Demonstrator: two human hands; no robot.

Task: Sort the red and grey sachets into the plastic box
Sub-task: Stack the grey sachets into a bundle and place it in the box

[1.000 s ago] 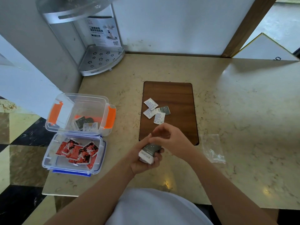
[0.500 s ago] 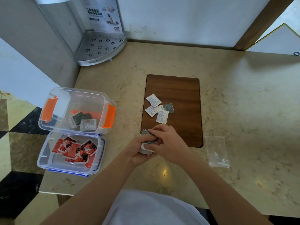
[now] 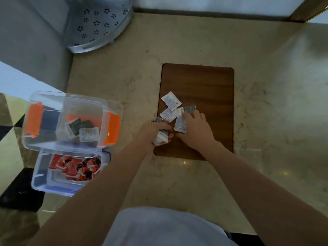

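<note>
- Watching the head view from my station: both forearms reach in from the near edge and meet over the near left part of the wooden board [image 3: 209, 82], which lies on the marble counter [image 3: 275, 107].
- Left hand [image 3: 154, 131]: palm turned inward, fingers curled tight around a stack of grey sachets [image 3: 161, 136]; the white end of the stack pokes out at the near side, a darker end at the far side. It hangs at the board's left edge.
- Right hand [image 3: 196, 129]: flat, palm down, fingers stretched toward the far side, only slightly spread. Fingertips rest on the loose sachets [image 3: 171, 100] scattered on the board; one white sachet [image 3: 181, 123] lies partly under the thumb side. I cannot tell whether it has pinched any of them.
- Loose pile: about four pieces, overlapping, just beyond the left hand.
- Plastic box [image 3: 71, 121], orange clips on both ends, sits at the counter's left edge, well apart from the hands; a few grey sachets lie in it.
- Blue-trimmed tray [image 3: 41, 181], touching the box on its near side, holds the red sachets [image 3: 76, 167] in a heap.
- Perforated metal shelf [image 3: 95, 25] stands in the far left corner.
</note>
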